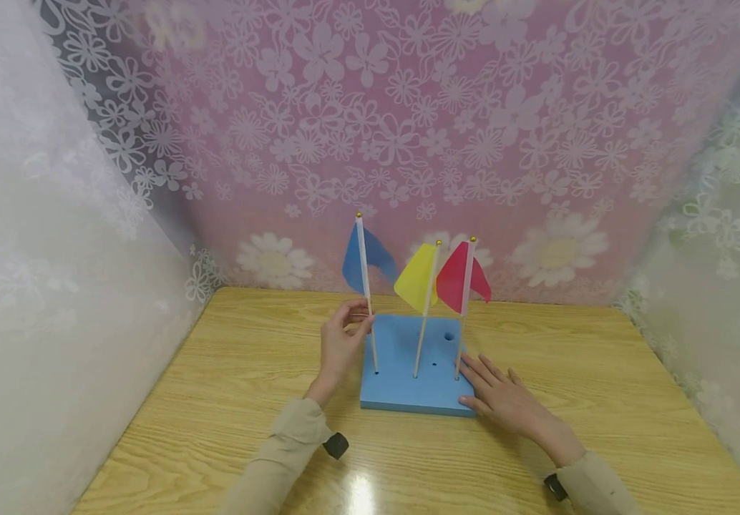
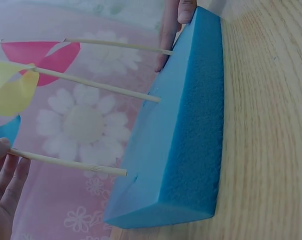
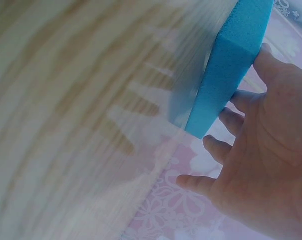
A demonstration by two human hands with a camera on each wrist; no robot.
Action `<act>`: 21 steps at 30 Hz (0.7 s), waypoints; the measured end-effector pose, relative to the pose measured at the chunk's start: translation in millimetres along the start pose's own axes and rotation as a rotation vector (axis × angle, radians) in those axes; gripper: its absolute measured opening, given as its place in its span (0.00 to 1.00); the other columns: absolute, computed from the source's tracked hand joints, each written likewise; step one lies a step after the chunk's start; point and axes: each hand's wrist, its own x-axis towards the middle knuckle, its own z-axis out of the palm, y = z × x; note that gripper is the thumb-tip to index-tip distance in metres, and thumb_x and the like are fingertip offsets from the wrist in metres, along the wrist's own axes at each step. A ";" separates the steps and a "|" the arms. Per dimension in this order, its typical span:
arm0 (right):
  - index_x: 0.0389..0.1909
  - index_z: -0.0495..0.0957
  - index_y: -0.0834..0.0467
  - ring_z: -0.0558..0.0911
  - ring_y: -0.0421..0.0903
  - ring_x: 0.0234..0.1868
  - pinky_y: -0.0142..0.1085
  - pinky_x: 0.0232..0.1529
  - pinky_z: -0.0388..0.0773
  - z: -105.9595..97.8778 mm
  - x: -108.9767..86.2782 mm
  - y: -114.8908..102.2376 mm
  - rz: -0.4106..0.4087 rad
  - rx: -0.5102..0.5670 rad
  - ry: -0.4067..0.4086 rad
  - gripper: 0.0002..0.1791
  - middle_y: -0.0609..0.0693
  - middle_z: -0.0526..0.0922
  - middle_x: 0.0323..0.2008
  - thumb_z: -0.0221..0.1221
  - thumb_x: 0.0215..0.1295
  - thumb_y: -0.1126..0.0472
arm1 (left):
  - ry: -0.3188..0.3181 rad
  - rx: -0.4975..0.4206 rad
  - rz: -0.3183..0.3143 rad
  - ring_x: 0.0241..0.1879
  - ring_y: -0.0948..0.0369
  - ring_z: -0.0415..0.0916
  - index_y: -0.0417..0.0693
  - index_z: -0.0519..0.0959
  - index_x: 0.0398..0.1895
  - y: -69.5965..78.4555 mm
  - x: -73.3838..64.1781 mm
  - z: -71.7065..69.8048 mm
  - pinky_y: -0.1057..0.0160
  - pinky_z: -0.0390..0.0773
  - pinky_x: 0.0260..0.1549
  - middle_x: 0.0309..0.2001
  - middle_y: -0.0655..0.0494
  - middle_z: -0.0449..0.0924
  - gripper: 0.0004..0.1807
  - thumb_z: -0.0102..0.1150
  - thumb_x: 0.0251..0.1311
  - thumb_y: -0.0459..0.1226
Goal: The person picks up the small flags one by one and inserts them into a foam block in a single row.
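A blue foam block (image 1: 402, 392) lies on the wooden table. My left hand (image 1: 341, 343) pinches the thin wooden stick of a blue flag (image 1: 353, 266) between thumb and fingers. In the left wrist view, that stick's lower end (image 2: 121, 172) sits just off a small hole (image 2: 135, 177) in the block's top. A yellow flag (image 1: 414, 277) stands in the middle of the block and a red flag (image 1: 452, 277) near its right side, both upright. With fingers spread and fairly straight, my right hand (image 1: 505, 402) rests against the block's right edge, as the right wrist view also shows.
Two more holes show in the block, a small one (image 1: 434, 364) and a larger one (image 1: 449, 336). Flower-patterned curtains (image 1: 370, 129) hang behind the table (image 1: 228, 400) and along both sides.
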 end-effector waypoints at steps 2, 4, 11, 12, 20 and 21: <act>0.77 0.62 0.57 0.59 0.66 0.75 0.77 0.62 0.57 0.5 0.0 0.6 0.006 -0.004 -0.004 0.37 0.58 0.61 0.76 0.55 0.75 0.42 | 0.002 -0.002 -0.005 0.41 0.36 0.83 0.29 0.79 0.50 -1.0 -0.4 1.9 0.44 0.86 0.35 0.44 0.27 0.82 0.13 0.64 0.63 0.24; 0.77 0.62 0.56 0.59 0.66 0.75 0.77 0.62 0.57 1.9 -0.1 1.7 0.006 -0.006 -0.003 0.37 0.57 0.61 0.76 0.54 0.75 0.42 | 0.005 -0.002 -0.013 0.41 0.36 0.83 0.30 0.79 0.50 -1.6 -1.0 3.3 0.44 0.86 0.35 0.44 0.28 0.82 0.13 0.64 0.63 0.24; 0.78 0.60 0.55 0.57 0.65 0.76 0.77 0.64 0.54 5.4 0.7 5.0 0.021 0.011 -0.027 0.38 0.56 0.59 0.78 0.52 0.76 0.40 | 0.007 0.005 -0.034 0.41 0.37 0.83 0.29 0.79 0.50 -5.9 -3.7 5.7 0.47 0.87 0.36 0.43 0.29 0.83 0.13 0.64 0.63 0.23; 0.78 0.59 0.54 0.56 0.65 0.77 0.77 0.64 0.54 5.5 0.9 5.4 0.026 0.014 -0.034 0.38 0.55 0.58 0.78 0.51 0.76 0.39 | 0.006 0.009 -0.040 0.41 0.37 0.84 0.29 0.79 0.50 -6.2 -4.3 5.8 0.47 0.87 0.36 0.44 0.30 0.83 0.13 0.64 0.63 0.24; 0.77 0.61 0.57 0.59 0.67 0.75 0.78 0.61 0.56 2.1 0.3 2.1 0.003 0.017 -0.009 0.37 0.58 0.61 0.77 0.55 0.75 0.43 | -0.021 0.016 -0.052 0.42 0.39 0.84 0.30 0.80 0.49 -7.1 -11.5 5.7 0.45 0.86 0.36 0.44 0.31 0.84 0.12 0.65 0.63 0.26; 0.77 0.61 0.57 0.59 0.67 0.75 0.78 0.61 0.56 2.1 0.4 2.0 0.008 0.020 -0.014 0.37 0.58 0.61 0.77 0.55 0.75 0.43 | -0.023 0.016 -0.050 0.42 0.39 0.84 0.31 0.80 0.49 -7.6 -12.2 5.8 0.47 0.87 0.36 0.44 0.32 0.84 0.12 0.65 0.63 0.25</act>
